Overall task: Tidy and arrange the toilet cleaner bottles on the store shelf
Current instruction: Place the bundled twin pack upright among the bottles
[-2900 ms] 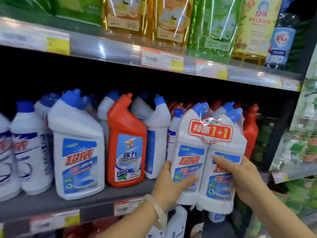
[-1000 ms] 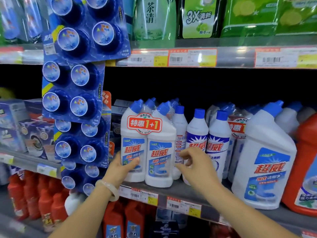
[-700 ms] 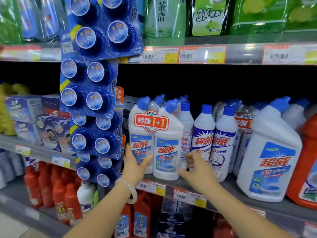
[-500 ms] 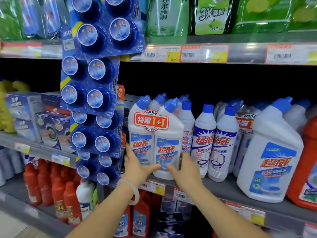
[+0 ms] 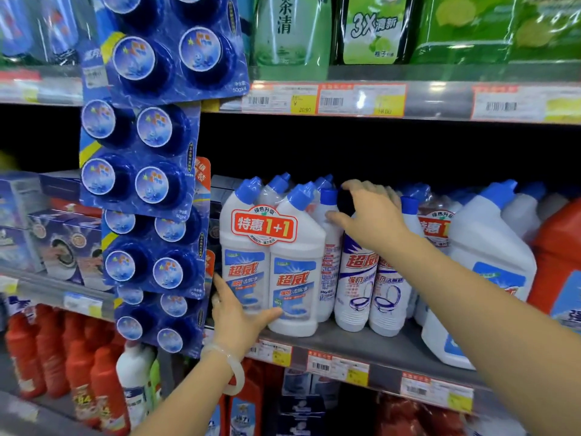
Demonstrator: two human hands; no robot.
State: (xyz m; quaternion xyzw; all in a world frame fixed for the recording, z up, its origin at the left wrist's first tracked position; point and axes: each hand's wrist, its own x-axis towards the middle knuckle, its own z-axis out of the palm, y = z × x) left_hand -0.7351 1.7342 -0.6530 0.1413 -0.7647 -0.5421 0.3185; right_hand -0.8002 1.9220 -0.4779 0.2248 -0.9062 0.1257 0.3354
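A shrink-wrapped twin pack of white toilet cleaner bottles point(image 5: 270, 262) with blue caps and a red "1+1" sticker stands at the front of the grey shelf point(image 5: 371, 344). My left hand point(image 5: 239, 316) presses against its lower left side, fingers spread. To its right stand slim white bottles with blue caps point(image 5: 356, 284). My right hand point(image 5: 371, 215) curls over the top of one of them, covering its cap. A large white jug point(image 5: 484, 272) stands further right.
Hanging cards of blue toilet blocks point(image 5: 141, 158) overlap the shelf's left end, close to my left hand. An orange bottle point(image 5: 559, 256) sits at the far right. Boxes point(image 5: 47, 237) fill the left shelf, green refill pouches point(image 5: 371, 29) the upper shelf, red bottles point(image 5: 63, 357) the lower one.
My right hand has risen from the base of the twin pack to the top of a slim bottle beside it. My left hand stays low on the pack.
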